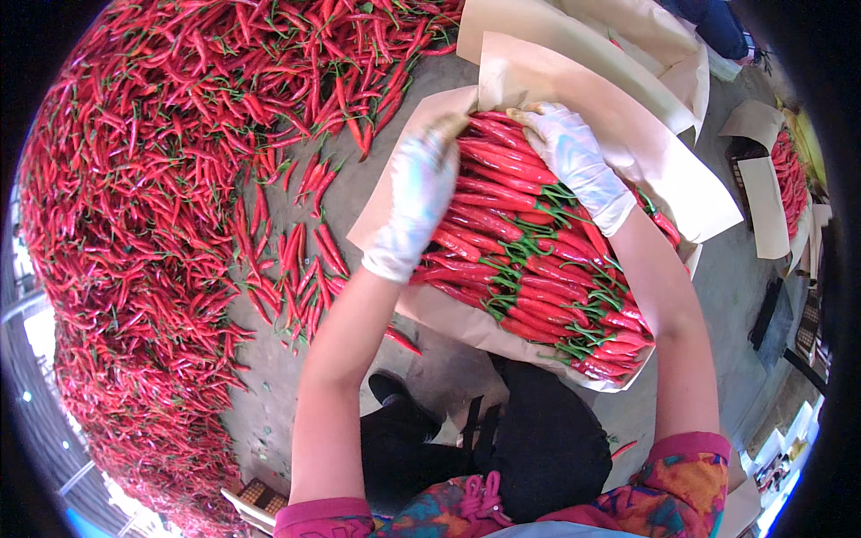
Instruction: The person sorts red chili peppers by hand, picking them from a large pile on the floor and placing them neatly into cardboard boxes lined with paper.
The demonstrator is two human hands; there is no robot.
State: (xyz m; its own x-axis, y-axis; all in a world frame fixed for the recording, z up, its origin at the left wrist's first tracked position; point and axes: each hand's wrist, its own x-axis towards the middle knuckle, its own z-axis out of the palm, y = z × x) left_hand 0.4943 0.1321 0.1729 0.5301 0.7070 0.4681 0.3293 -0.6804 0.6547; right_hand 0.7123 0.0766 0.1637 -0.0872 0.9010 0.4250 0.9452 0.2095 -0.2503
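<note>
Red chili peppers lie in neat overlapping rows in a box lined with brown paper, their green stems mostly pointing right. My left hand, in a thin whitish glove and somewhat blurred, is at the box's left side, by the pepper tips and the paper liner flap. At the far end of the rows, my right hand, gloved alike, rests with bent fingers on the uppermost peppers beside the raised far paper flap. Whether either hand grips anything is hidden by the fingers.
A huge heap of loose chili peppers covers the left side, with stray ones on the concrete floor. Another paper-lined container stands behind the box. Farther right is a filled box of peppers. My dark-clothed legs are below.
</note>
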